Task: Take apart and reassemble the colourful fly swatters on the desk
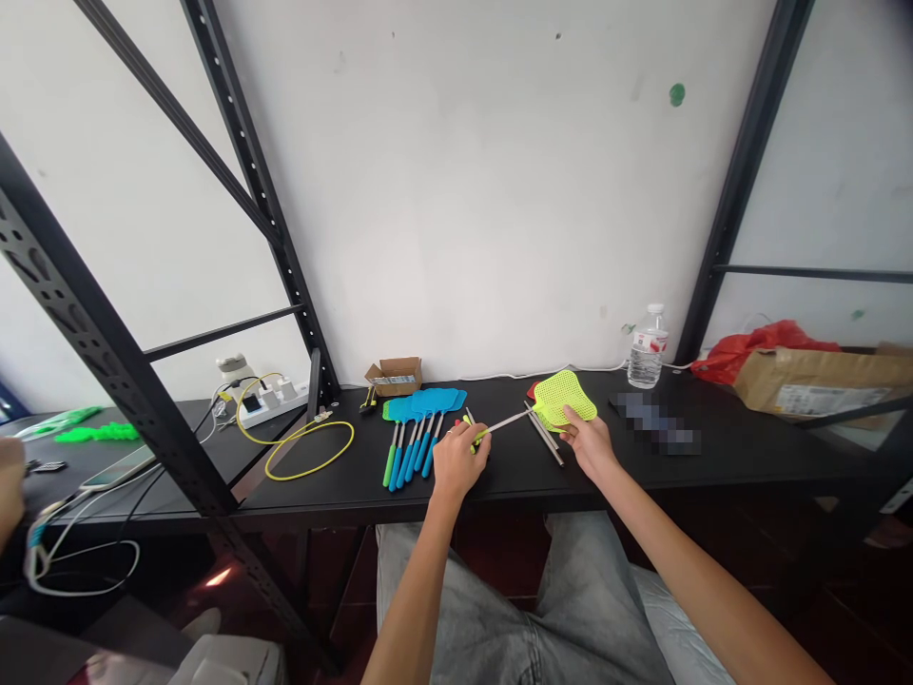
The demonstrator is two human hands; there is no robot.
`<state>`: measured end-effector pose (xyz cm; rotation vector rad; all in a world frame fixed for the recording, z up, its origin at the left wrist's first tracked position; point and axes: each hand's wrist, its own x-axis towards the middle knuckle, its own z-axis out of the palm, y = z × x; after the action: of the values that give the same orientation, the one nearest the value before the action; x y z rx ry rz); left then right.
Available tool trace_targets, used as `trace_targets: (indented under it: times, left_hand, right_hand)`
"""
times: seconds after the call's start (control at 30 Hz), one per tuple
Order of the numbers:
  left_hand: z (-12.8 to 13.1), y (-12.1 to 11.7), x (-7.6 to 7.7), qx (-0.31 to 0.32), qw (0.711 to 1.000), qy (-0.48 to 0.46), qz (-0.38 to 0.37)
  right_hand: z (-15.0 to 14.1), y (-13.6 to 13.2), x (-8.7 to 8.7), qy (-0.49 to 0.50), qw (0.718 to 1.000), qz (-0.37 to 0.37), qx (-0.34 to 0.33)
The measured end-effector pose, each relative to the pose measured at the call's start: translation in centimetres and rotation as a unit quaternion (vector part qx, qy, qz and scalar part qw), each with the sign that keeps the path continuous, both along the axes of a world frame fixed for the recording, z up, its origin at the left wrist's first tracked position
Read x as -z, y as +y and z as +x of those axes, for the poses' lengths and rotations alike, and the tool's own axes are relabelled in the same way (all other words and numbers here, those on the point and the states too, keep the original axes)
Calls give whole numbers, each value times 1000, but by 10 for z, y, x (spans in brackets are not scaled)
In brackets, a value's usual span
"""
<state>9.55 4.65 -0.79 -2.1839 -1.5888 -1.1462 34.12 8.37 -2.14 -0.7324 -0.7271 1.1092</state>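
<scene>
A yellow-green fly swatter [563,395] with a thin metal shaft is held above the black tabletop. My left hand [458,461] is closed around its handle end, which it mostly hides. At the edge of the perforated head, my right hand [589,442] pinches with thumb and fingers. Below the shaft lie thin metal rods [548,440], and a bit of a red piece [532,391] peeks out behind the swatter head. To the left of my left hand, several blue fly swatters [424,404] lie side by side with a green fly swatter [389,461].
A small open cardboard box [397,377] stands by the wall. Left are a yellow cable loop [310,476] and a power strip [275,404]. To the right are a water bottle [647,352], a blurred-out item [656,423] and a larger carton [820,385]. Another person's hand [9,485] shows far left.
</scene>
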Motion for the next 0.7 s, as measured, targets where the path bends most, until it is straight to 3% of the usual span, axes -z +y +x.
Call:
trace_targets:
  times: [0.7]
  left_hand:
    - [-3, -3, -5, 33, 999, -23, -6]
  right_hand:
    - [1, 7, 8, -71, 997, 4, -30]
